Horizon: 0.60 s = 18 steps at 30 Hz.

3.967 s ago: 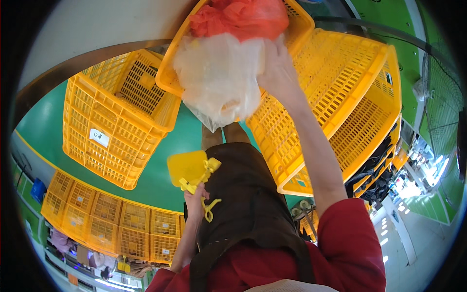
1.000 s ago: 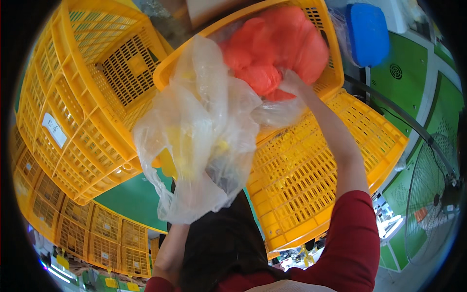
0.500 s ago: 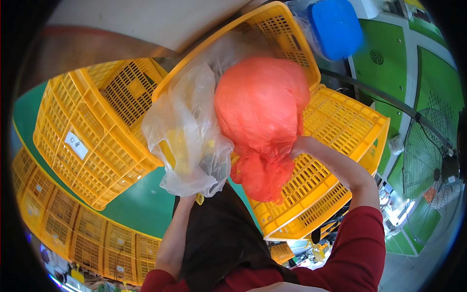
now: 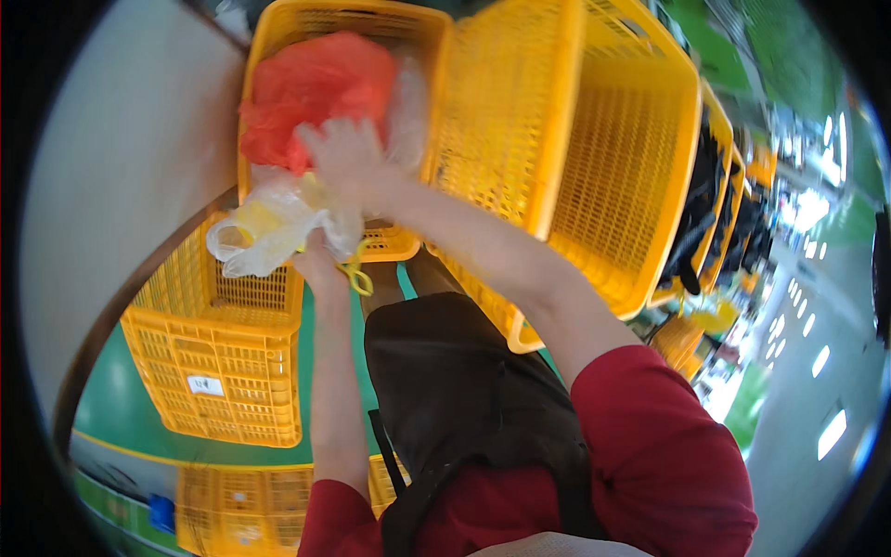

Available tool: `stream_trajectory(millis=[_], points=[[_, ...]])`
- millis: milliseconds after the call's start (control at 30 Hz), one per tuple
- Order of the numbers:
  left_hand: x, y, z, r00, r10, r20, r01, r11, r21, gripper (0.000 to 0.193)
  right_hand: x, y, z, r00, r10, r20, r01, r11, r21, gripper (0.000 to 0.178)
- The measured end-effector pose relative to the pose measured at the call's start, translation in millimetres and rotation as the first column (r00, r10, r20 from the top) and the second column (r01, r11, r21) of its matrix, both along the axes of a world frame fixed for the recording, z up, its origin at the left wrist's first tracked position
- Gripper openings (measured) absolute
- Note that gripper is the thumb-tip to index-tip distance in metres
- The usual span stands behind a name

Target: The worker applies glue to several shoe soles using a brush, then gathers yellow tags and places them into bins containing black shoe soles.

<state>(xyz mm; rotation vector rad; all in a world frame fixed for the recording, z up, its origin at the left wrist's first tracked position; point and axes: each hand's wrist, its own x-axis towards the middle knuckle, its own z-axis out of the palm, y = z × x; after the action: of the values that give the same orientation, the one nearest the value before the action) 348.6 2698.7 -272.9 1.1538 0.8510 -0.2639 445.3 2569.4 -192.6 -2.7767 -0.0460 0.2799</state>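
A red plastic bag (image 4: 320,88) lies inside the yellow plastic crate (image 4: 439,102) in front of me. My right hand (image 4: 348,158) is over the bag's near edge, fingers spread and somewhat blurred, with nothing visibly gripped. Below it, my left hand (image 4: 318,263) is closed on a clear plastic bag (image 4: 269,227), its fingers partly hidden by the film. Something yellow shows through that bag; its kind is unclear. A yellow loop (image 4: 355,277) hangs beside my left wrist. More clear film lines the crate's right side.
Another yellow crate (image 4: 213,371) stands lower left on the green floor. Large yellow crates (image 4: 613,139) stand tilted to the right, dark items (image 4: 701,204) beside them. A row of crates (image 4: 246,511) lines the lower edge. A pale panel (image 4: 130,167) borders the left.
The red bag has gone from my right hand's grip into the crate, and that hand has opened. The view has turned. My left hand still holds the clear bag.
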Motion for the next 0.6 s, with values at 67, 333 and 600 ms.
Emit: stream_trajectory(millis=[67,333,600], points=[[5.3,-7.6,-13.9,0.997,-0.047,0.062,0.043,0.997,0.065,0.036,-23.7,18.1,26.9,0.999,-0.008,0.033,-0.004,0.943,0.334,0.031],[25.1,75.1,-12.3,0.888,-0.450,-0.093,0.343,0.784,-0.518,0.039,-152.9,-15.8,141.3,0.961,0.019,-0.275,0.166,0.757,0.632,0.016],[-4.5,62.9,69.3,0.934,-0.149,-0.324,0.089,0.977,-0.192,0.042,-257.4,-73.8,155.7,0.933,-0.041,-0.357,0.319,0.552,0.770,0.020]])
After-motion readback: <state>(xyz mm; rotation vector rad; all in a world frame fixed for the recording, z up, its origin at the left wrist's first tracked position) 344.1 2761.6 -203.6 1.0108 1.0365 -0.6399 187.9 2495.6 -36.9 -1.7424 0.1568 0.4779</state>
